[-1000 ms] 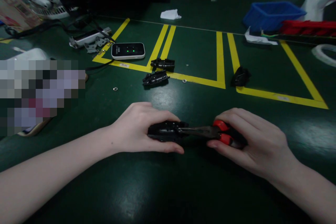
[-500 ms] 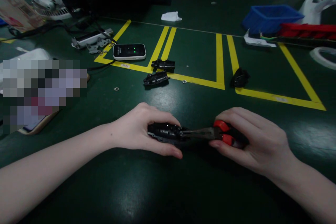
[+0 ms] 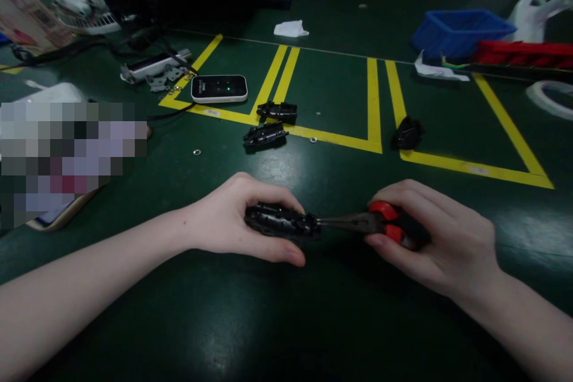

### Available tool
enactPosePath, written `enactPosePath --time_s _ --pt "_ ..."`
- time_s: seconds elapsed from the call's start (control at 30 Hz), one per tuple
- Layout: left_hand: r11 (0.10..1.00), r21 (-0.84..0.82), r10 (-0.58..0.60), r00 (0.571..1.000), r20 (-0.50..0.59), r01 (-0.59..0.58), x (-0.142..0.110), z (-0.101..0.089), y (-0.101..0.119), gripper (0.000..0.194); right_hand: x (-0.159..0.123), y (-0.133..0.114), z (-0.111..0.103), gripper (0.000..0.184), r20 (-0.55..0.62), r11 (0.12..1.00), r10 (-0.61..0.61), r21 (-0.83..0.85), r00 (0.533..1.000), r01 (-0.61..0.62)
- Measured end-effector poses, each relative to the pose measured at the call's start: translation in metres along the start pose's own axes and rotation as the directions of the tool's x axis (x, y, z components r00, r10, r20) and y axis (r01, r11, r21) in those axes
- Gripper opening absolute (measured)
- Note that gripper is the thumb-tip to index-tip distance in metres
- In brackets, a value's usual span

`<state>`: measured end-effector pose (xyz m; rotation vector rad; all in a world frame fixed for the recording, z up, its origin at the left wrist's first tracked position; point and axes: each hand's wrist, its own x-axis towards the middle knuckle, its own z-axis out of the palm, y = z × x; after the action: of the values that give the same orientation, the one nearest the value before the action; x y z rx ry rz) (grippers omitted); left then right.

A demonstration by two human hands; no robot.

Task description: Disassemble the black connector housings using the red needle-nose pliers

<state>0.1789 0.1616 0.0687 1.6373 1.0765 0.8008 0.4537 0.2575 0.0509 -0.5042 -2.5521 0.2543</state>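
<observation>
My left hand (image 3: pixel 233 221) is closed round a small black plastic part (image 3: pixel 280 222), holding it down on the green mat. My right hand (image 3: pixel 436 242) grips pliers with red handles (image 3: pixel 385 221); the thin metal jaws reach left and meet the right end of the black part. The handles are squeezed together inside my fingers. Both forearms rest low over the mat.
Two more black parts (image 3: pixel 265 135) lie on the yellow tape lines, another black piece (image 3: pixel 406 133) to the right. A white device with green lights (image 3: pixel 219 88), metal brackets (image 3: pixel 154 71), small washers (image 3: pixel 196 152), a blue bin (image 3: pixel 461 30), a red tray (image 3: pixel 523 52) and a blurred patch at left surround the work spot.
The black part and my left hand have shifted slightly left and up; the pliers followed, jaws still at the part's right end.
</observation>
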Motion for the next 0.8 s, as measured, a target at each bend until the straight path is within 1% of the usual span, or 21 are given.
enactPosePath --time_s 0.1,0.3,0.57,0.7,0.8 --pt "1.0 0.026 0.018 1.0 -0.015 -0.017 0.0001 0.0008 0.0006 0.029 -0.0005 0.0001 0.0012 0.024 -0.003 1.0 -0.01 -0.008 1.0 0.01" --pt "0.987 0.159 0.04 0.999 -0.023 -0.036 0.0 0.0038 0.0015 0.03 -0.0002 -0.0018 0.0012 0.024 0.018 0.999 -0.027 -0.032 0.999 0.028" --pt "0.981 0.191 -0.012 1.0 -0.02 0.016 0.0005 0.0072 0.0051 0.035 -0.0005 -0.0004 0.0025 0.028 0.027 1.0 -0.002 -0.029 1.0 0.003" --pt "0.981 0.186 -0.045 0.999 -0.023 0.049 0.0003 0.0075 0.0049 0.034 -0.0005 -0.0013 0.0025 0.025 0.033 1.0 0.012 -0.024 0.999 -0.011" --pt "0.986 0.161 -0.045 0.999 -0.026 0.049 0.0005 0.0076 0.0042 0.034 -0.0003 -0.0022 0.0029 0.024 0.027 1.0 0.009 -0.014 1.0 -0.009"
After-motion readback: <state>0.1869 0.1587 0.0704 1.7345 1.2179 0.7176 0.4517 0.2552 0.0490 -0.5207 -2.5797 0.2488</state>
